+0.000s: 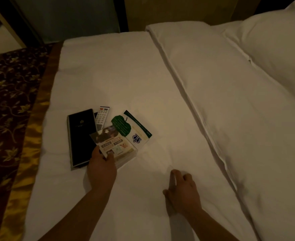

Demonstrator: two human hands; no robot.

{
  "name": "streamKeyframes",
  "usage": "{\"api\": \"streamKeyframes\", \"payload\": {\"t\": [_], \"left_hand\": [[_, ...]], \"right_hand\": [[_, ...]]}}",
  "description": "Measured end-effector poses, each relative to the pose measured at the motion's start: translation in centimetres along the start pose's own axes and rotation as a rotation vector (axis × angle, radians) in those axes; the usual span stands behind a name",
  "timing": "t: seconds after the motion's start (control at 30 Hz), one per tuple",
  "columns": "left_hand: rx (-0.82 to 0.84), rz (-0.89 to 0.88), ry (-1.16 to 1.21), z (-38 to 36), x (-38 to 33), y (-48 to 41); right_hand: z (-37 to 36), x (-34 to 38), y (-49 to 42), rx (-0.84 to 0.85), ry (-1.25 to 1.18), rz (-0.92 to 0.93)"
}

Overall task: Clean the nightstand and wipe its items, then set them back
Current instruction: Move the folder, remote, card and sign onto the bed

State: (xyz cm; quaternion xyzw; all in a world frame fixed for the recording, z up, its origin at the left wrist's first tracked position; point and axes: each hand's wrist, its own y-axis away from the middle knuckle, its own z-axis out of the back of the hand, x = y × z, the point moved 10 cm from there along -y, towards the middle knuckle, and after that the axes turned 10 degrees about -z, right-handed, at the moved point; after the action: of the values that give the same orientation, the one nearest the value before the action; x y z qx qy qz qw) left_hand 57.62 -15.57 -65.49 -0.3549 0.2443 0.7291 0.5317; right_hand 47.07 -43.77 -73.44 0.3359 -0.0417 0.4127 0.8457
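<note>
White bedding (160,101) held our nightstand items beside the black folder (81,136), where our left hand (102,166) pinched the clear card stand (116,147) while our right hand (182,190) lay spread, and tugging risked scattering the cards.

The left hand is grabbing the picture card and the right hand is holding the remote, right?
Not quite. The head view shows the right hand holding nothing, resting flat on the white sheet. The remote lies by the black folder. The left hand does grab the picture card.
</note>
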Motion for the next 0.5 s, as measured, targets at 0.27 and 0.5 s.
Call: {"api": "streamKeyframes", "payload": {"t": [0.27, 0.5], "left_hand": [[0.103, -0.262, -0.136, -0.7, -4.0, 4.6], [0.403, -0.439, -0.254, -5.9, -7.1, 10.3]], "right_hand": [[0.8, 0.1, 0.9, -0.031, 0.008, 0.076], [4.5, -3.7, 3.3, -0.105, -0.133, 0.135]]}}
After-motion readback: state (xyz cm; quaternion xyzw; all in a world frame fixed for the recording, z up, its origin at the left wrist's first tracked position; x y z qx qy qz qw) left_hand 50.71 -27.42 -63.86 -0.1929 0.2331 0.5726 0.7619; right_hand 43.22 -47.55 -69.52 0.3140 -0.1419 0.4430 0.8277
